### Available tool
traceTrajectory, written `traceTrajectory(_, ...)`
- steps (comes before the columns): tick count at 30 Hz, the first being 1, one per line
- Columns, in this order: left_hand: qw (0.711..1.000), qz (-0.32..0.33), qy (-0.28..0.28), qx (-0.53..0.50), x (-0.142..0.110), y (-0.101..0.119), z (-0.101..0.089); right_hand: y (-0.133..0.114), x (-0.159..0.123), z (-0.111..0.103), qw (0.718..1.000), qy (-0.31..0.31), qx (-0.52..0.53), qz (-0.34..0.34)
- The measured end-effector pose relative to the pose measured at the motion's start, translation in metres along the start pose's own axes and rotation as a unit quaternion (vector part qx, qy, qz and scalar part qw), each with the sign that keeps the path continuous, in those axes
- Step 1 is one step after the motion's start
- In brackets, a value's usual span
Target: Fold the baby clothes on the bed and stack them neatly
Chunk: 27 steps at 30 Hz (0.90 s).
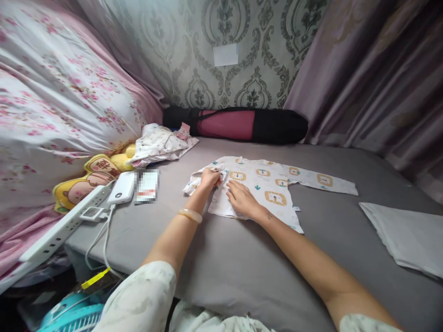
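Observation:
A small white long-sleeved shirt (256, 186) with yellow lion faces and green leaf prints lies spread on the grey bed sheet. Its right-hand sleeve stretches straight out, while the left-hand sleeve is bunched and bent. My left hand (210, 179) has its fingers closed on the cloth near that bunched sleeve, and a pale bangle circles the wrist. Just to the right, my right hand (241, 198) rests on the shirt's front with fingers extended, palm down.
On the left are a power strip (65, 224), a white power bank (121, 188) with cables, a yellow plush pillow (81, 182) and crumpled clothing (161, 144). A black and maroon long bag (235, 124) lies along the wall. Folded grey cloth (408, 237) is at right.

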<state>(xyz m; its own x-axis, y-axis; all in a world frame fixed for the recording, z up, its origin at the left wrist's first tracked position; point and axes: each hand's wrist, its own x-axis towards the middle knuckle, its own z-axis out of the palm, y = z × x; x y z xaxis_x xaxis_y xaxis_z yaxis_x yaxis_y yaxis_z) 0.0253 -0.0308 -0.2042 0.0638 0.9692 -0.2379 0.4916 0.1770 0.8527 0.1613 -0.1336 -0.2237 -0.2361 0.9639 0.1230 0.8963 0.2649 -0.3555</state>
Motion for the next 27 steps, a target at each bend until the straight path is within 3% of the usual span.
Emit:
traceTrajectory(8,0.998,-0.032,0.050,-0.025,0.028,-0.001,0.017,-0.022,-0.003,0.020,0.999,-0.025,-0.007,0.046)
traceTrajectory(13,0.997,-0.010,0.070,0.000,0.038,0.000,0.012,-0.028,-0.006,0.016,0.998,-0.044,-0.007,0.048)
traceTrajectory(18,0.993,0.037,0.061,0.094,0.036,-0.001,0.005,-0.031,-0.007,0.015,0.998,-0.045,-0.005,0.045)
traceTrajectory(24,0.994,-0.036,0.014,-0.102,0.027,0.008,0.012,-0.031,-0.007,0.015,0.998,-0.040,0.000,0.043)
traceTrajectory(27,0.989,-0.051,-0.014,-0.136,0.026,0.016,0.017,-0.031,-0.007,0.016,0.998,-0.037,0.005,0.043)
